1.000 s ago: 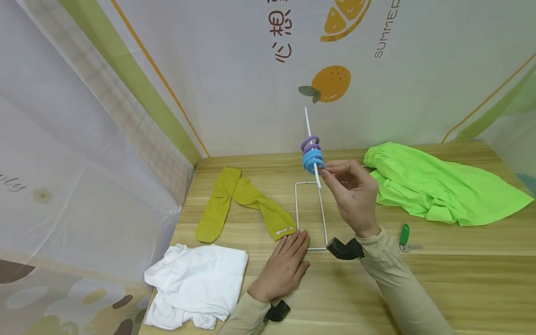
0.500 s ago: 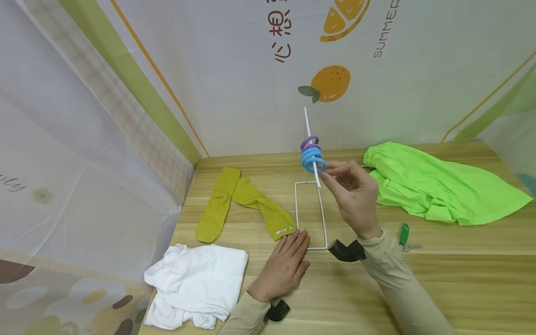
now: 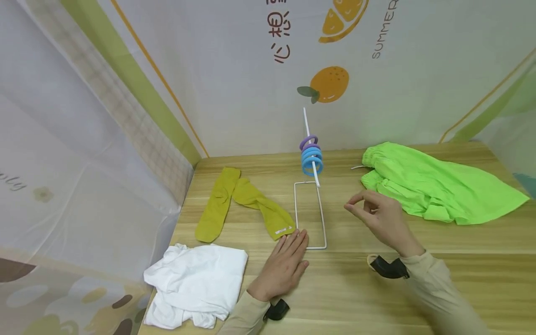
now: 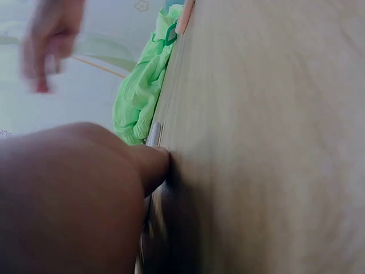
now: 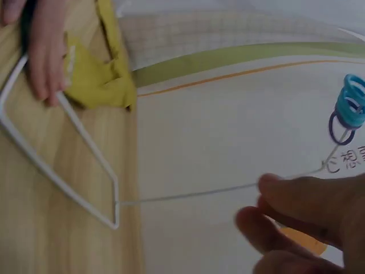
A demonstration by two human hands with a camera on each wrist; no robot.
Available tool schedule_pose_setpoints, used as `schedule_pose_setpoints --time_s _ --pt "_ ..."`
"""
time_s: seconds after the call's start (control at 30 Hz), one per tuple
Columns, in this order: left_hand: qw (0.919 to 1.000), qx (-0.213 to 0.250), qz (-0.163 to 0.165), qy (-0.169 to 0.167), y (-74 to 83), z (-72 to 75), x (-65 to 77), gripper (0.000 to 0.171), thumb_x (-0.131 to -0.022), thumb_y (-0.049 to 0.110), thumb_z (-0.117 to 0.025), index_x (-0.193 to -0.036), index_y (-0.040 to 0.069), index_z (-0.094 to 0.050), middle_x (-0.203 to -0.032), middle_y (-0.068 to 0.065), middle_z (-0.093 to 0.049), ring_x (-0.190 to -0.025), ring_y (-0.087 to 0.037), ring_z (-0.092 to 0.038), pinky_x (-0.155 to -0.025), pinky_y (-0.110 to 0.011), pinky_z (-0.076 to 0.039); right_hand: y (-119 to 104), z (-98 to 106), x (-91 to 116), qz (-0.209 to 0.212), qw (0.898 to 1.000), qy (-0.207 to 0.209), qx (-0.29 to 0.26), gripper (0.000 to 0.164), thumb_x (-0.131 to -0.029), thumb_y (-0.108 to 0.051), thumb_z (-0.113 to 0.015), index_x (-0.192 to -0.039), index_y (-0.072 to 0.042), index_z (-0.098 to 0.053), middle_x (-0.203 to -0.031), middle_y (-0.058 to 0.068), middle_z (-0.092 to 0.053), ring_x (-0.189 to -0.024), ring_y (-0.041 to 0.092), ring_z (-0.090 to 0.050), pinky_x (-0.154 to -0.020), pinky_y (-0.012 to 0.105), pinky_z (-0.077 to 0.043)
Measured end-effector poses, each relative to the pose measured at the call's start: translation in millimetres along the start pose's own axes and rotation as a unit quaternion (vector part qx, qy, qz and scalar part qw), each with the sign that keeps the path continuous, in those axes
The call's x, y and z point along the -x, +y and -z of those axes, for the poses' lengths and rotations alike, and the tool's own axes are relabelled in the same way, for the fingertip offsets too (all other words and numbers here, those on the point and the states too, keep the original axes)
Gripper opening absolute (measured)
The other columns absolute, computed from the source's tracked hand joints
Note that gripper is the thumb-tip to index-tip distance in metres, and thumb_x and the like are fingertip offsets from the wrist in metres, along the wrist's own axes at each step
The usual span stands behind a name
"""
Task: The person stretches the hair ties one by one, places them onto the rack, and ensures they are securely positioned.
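A white wire stand [image 3: 324,223] has a rectangular base on the table and a raised arm slanting up. Two purple rings [image 3: 309,140] and several blue rings [image 3: 311,165] hang loosely around that arm. My left hand [image 3: 282,267] lies flat with straight fingers, its fingertips on the near left corner of the base. My right hand [image 3: 383,221] hovers to the right of the stand, apart from it, thumb and forefinger bent toward each other with nothing between them. In the right wrist view, the right hand's fingers [image 5: 308,200] overlap the stand's thin upright.
Mustard socks [image 3: 268,209] lie left of the stand, one reaching close to the left fingertips. Nearer on the left is a crumpled white cloth [image 3: 198,284]. A bright green garment [image 3: 439,186] spreads over the far right. Printed curtains [image 3: 251,102] hang behind the wooden table.
My right hand has let go of the front blue ring, which now hangs on the arm, and has moved right and nearer to me. The left hand has stayed put.
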State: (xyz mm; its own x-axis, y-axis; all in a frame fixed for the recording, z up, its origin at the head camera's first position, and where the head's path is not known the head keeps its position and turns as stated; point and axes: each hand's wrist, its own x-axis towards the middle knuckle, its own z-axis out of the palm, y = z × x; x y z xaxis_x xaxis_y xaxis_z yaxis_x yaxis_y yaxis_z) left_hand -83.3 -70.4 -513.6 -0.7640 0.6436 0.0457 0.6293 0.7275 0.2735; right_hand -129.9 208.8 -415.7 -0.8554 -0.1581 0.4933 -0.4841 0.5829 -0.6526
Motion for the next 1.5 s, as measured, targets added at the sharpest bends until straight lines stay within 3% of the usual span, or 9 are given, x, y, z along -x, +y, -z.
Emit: schedule_pose_setpoints --time_s 0.1,0.2,0.33,0.47,0.77,1.07,1.37,1.5 --pt "1.0000 0.000 -0.001 0.003 -0.4 0.0 0.4 0.059 -0.111 0.030 -0.040 -0.162 0.003 -0.028 -0.171 -0.010 -0.023 -0.159 -0.026 -0.018 -0.128 -0.048 -0.020 17 6 17 -0.029 0.991 -0.109 0.066 0.006 -0.089 -0.013 -0.080 -0.089 -0.018 -0.076 -0.065 -0.014 -0.055 -0.054 -0.001 -0.038 -0.049 0.021 -0.034" --pt "0.9999 -0.001 -0.004 0.010 -1.1 -0.4 1.0 0.059 -0.111 0.030 -0.041 -0.161 0.003 -0.029 -0.171 -0.011 -0.024 -0.159 -0.027 -0.020 -0.127 -0.049 -0.021 30 12 32 -0.075 0.975 -0.195 0.081 0.003 -0.092 -0.015 -0.077 -0.094 -0.014 -0.078 -0.078 -0.010 -0.067 -0.058 -0.001 -0.042 -0.051 0.022 -0.037" --pt "0.9998 -0.003 -0.007 0.016 -1.7 -1.4 0.9 0.059 -0.111 0.029 -0.042 -0.161 0.002 -0.029 -0.170 -0.011 -0.025 -0.158 -0.027 -0.022 -0.126 -0.050 -0.023 41 18 47 -0.115 0.953 -0.263 0.095 0.007 -0.092 -0.017 -0.076 -0.096 -0.012 -0.078 -0.084 -0.009 -0.070 -0.065 -0.001 -0.051 -0.057 0.022 -0.045" --pt "0.9999 -0.001 -0.007 0.012 -1.6 -1.8 0.3 0.059 -0.111 0.029 -0.042 -0.161 0.002 -0.029 -0.170 -0.011 -0.024 -0.159 -0.027 -0.021 -0.127 -0.049 -0.022 50 21 59 -0.112 0.942 -0.298 0.107 0.008 -0.088 -0.019 -0.079 -0.092 -0.013 -0.076 -0.080 -0.011 -0.067 -0.070 -0.002 -0.054 -0.062 0.023 -0.048" --pt "0.9999 -0.008 -0.005 0.007 -1.2 -0.9 -0.3 0.059 -0.111 0.031 -0.040 -0.162 0.004 -0.028 -0.171 -0.009 -0.023 -0.159 -0.026 -0.019 -0.128 -0.048 -0.021 56 18 67 -0.109 0.944 -0.288 0.120 0.019 -0.085 -0.012 -0.081 -0.077 -0.020 -0.066 -0.072 -0.012 -0.059 -0.060 -0.001 -0.043 -0.055 0.020 -0.039" --pt "1.0000 -0.004 -0.003 0.007 -0.9 -0.4 0.7 0.058 -0.111 0.031 -0.040 -0.162 0.003 -0.029 -0.171 -0.009 -0.024 -0.159 -0.025 -0.019 -0.128 -0.047 -0.020 45 18 56 -0.128 0.951 -0.266 0.090 0.013 -0.090 -0.016 -0.078 -0.083 -0.021 -0.068 -0.065 -0.011 -0.054 -0.055 0.002 -0.042 -0.049 0.022 -0.036" --pt "0.9999 0.000 -0.006 0.013 -1.4 -1.2 1.0 0.059 -0.111 0.031 -0.040 -0.162 0.003 -0.029 -0.171 -0.009 -0.024 -0.159 -0.025 -0.019 -0.127 -0.048 -0.021 21 6 32 -0.022 0.983 -0.175 0.047 0.012 -0.091 -0.015 -0.079 -0.087 -0.023 -0.071 -0.063 -0.018 -0.050 -0.056 -0.004 -0.041 -0.052 0.019 -0.040" --pt "0.9998 0.000 -0.010 0.018 -0.8 -1.4 1.0 0.059 -0.111 0.031 -0.042 -0.161 0.002 -0.029 -0.170 -0.010 -0.026 -0.159 -0.027 -0.021 -0.127 -0.049 -0.022 9 1 20 0.016 0.992 -0.127 -0.015 0.020 -0.088 -0.005 -0.079 -0.085 -0.023 -0.072 -0.071 -0.018 -0.063 -0.057 -0.003 -0.045 -0.055 0.020 -0.049"
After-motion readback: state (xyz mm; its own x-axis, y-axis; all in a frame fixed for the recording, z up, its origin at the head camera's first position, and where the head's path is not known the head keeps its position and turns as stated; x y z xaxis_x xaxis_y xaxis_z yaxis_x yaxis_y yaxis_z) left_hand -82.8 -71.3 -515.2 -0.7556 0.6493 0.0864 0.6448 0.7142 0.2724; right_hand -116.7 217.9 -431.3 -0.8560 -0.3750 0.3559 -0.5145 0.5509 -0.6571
